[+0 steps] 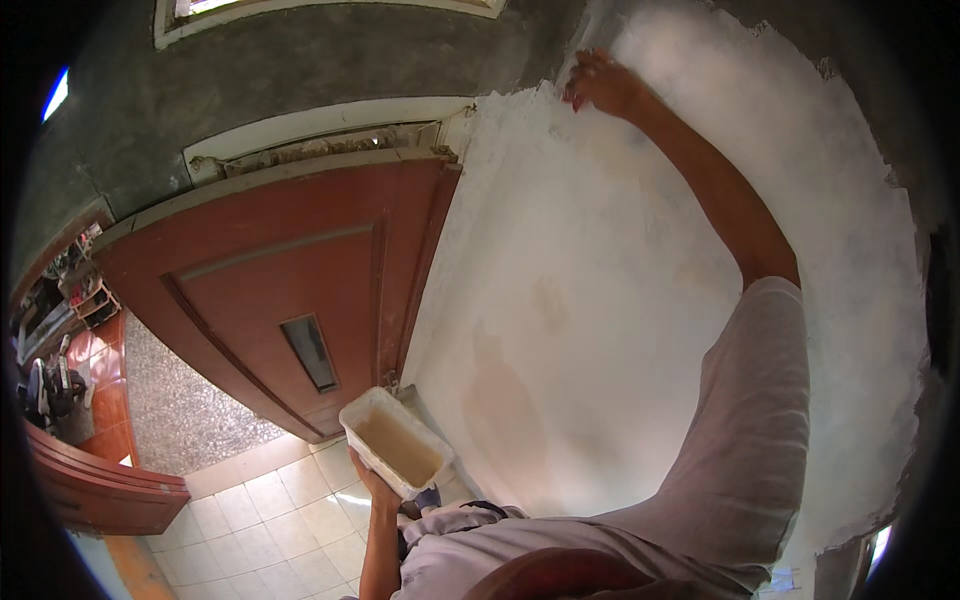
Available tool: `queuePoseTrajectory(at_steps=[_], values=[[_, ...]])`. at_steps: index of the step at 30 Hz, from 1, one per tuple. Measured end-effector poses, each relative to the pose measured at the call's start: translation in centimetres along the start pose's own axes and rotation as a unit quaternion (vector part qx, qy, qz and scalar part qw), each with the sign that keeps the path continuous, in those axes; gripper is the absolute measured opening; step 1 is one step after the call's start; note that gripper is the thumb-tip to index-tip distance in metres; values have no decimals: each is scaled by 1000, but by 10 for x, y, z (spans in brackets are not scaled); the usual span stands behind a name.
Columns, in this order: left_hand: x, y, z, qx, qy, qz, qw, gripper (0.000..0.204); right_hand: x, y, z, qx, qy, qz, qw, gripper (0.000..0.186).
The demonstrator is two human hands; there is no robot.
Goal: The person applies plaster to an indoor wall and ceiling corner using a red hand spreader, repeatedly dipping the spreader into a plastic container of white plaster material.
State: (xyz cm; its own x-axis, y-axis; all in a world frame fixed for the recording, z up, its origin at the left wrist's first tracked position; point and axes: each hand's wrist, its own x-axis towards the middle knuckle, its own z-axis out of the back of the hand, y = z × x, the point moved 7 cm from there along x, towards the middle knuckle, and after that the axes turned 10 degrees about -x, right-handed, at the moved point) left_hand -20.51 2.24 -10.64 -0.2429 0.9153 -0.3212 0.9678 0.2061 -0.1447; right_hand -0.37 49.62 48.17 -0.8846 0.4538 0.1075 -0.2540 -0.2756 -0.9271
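My left hand [372, 482] grips a white rectangular plastic tub [437, 437] from its side and underneath, low in front of me. Inside the tub is a beige, watery-looking layer [395, 445]. High up at the right, my right hand [603, 84] is raised with the arm stretched out against the wall. Its fingers are bent round something with a bit of red showing; the rest is hidden by the hand. The wall [620, 300] here carries a whitish, cloudy coat with ragged edges, beside bare dark grey plaster [400, 60].
A reddish-brown panelled door [250, 270] stands open at the left, close to the tub. Pale square tiles [260, 520] cover the floor below. Through the doorway are speckled paving [190, 410] and assorted clutter [60, 380]. A window frame [330, 18] sits at the top.
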Motion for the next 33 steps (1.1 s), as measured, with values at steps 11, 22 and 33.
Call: queuePoseTrajectory(at_steps=[11,22,33], values=[[12,-3,1,-13,0,-12,1000,75,13,-56,107,-187,-196,-73,960,38],[1,-5,-6,-1,-17,-31,999,71,42,86,-78,-105,205,-88,969,33],[2,-9,1,-10,-14,-18,1000,72,26,48,33,-88,-16,-106,990,26]])
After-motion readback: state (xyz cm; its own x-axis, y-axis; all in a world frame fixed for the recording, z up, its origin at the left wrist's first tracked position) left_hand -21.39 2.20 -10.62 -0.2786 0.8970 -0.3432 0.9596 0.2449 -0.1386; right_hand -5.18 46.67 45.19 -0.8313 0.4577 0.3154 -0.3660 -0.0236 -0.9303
